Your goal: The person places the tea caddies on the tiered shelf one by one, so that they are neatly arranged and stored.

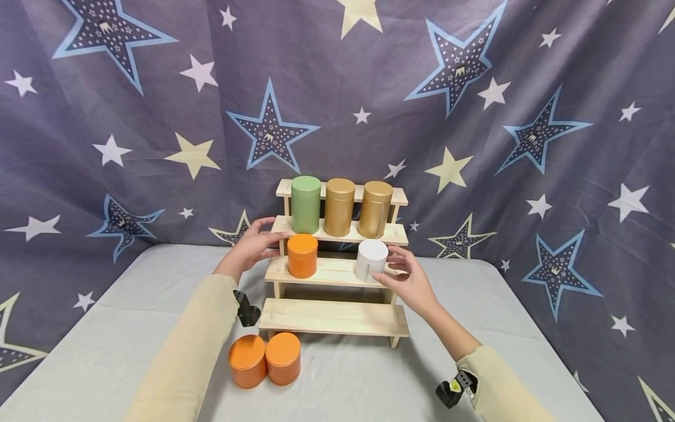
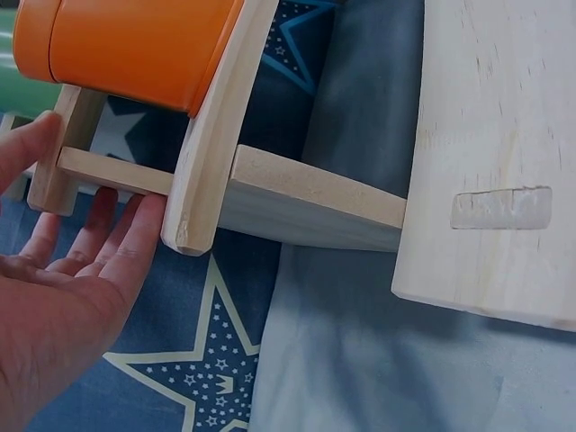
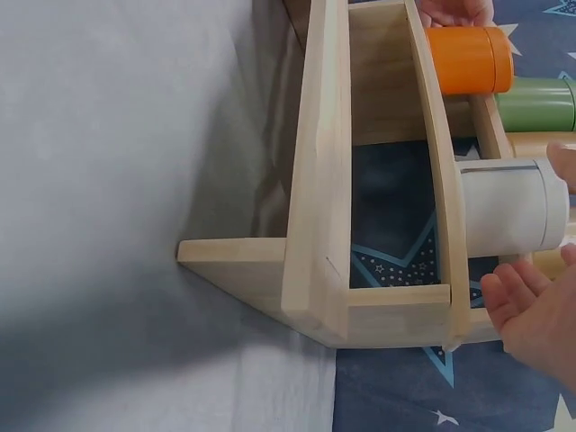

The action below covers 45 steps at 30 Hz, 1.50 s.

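Note:
A white can stands upright on the right of the second-lowest step of a wooden tiered rack. My right hand holds it at its right side, thumb on the front, other fingers beside it. At the rack's left side, my left hand has its fingers extended, touching the frame near a board end. Just beside that hand, an orange can stands on the same step as the white one. On the step above are a green can and two gold cans.
Two more orange cans stand side by side on the grey cloth, in front of the rack's left end. A star-patterned curtain hangs close behind the rack. The lowest step juts out toward me.

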Tool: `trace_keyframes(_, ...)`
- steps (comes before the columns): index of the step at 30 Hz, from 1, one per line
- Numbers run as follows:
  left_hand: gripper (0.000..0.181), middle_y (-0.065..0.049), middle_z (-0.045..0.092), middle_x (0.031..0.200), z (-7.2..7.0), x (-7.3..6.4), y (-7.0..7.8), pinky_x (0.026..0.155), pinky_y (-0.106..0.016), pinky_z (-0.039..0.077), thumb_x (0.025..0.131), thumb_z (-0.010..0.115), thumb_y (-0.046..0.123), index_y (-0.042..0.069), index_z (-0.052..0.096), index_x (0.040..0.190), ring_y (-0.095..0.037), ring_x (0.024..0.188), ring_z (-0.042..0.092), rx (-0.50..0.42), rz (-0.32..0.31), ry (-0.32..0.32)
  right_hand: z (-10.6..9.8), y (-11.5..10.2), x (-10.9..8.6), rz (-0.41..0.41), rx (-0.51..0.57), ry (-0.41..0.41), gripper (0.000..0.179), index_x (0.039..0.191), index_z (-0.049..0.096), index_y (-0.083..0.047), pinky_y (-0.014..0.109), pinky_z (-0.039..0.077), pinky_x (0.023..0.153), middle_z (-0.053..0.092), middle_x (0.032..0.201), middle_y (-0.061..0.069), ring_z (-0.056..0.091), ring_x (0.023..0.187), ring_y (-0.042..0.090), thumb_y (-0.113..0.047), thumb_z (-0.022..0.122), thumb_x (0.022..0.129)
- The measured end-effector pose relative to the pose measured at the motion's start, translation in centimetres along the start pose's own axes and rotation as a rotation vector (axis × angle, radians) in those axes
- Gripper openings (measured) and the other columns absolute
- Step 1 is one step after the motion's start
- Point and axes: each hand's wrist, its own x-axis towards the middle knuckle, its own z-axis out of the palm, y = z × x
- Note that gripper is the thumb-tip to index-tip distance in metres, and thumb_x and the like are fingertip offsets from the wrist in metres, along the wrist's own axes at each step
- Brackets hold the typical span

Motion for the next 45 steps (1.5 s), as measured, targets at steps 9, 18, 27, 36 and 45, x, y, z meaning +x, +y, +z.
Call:
trace_keyframes(9, 0.074, -0.024, 0.036, 0.142, 0.1, -0.2, 0.1, 0.106, -0.046, 0.042, 0.092, 0.058, 0.016, 0.014, 0.011, 0.149, -0.038, 0.13, 0.041, 0.011, -0.005, 0.002, -0.1, -0.1, -1.2, -0.041, -0.023, -0.025, 0.064, 0.134, 0.041, 0.004, 0.056, 0.047, 0.092, 0.053, 0.121, 0.03, 0.053, 0.11, 0.043, -0.005, 0.072, 0.079)
trace_keyframes(18, 0.075, -0.025, 0.036, 0.142, 0.1, -0.2, 0.2, 0.106, -0.046, 0.043, 0.091, 0.059, 0.017, 0.015, 0.011, 0.149, -0.038, 0.13, 0.041, 0.017, -0.01, 0.004, 0.3, 0.8, -1.4, -0.048, -0.018, -0.011, 0.061, 0.132, 0.045, 0.002, 0.049, 0.05, 0.089, 0.056, 0.116, 0.027, 0.055, 0.106, 0.04, -0.006, 0.073, 0.079)
trace_keyframes(27, 0.075, -0.024, 0.035, 0.143, 0.1, -0.1, 0.2, 0.106, -0.046, 0.042, 0.091, 0.059, 0.016, 0.016, 0.011, 0.149, -0.037, 0.131, 0.04, 0.004, -0.01, 0.003, 1.2, 3.1, -1.9, -0.109, -0.02, -0.009, 0.049, 0.121, 0.057, -0.005, 0.037, 0.054, 0.081, 0.062, 0.108, 0.017, 0.061, 0.097, 0.029, -0.013, 0.076, 0.078)
trace_keyframes(36, 0.078, -0.025, 0.041, 0.138, 0.0, -0.3, 0.2, 0.1, -0.043, 0.048, 0.088, 0.064, 0.023, 0.011, 0.015, 0.147, -0.036, 0.125, 0.046, 0.043, 0.025, 0.005, 3.3, 3.2, -3.4, -0.099, -0.005, -0.129, 0.043, 0.117, 0.059, -0.005, 0.034, 0.054, 0.078, 0.064, 0.104, 0.012, 0.061, 0.095, 0.026, -0.013, 0.076, 0.078)
trace_keyframes(45, 0.074, -0.023, 0.037, 0.141, 0.0, 0.2, 0.0, 0.106, -0.046, 0.043, 0.092, 0.058, 0.016, 0.015, 0.011, 0.149, -0.036, 0.13, 0.041, 0.017, -0.013, 0.003, 5.9, 3.8, -4.7, -0.066, 0.026, -0.29, 0.047, 0.12, 0.056, -0.005, 0.037, 0.053, 0.082, 0.061, 0.109, 0.019, 0.058, 0.101, 0.034, -0.014, 0.075, 0.078)
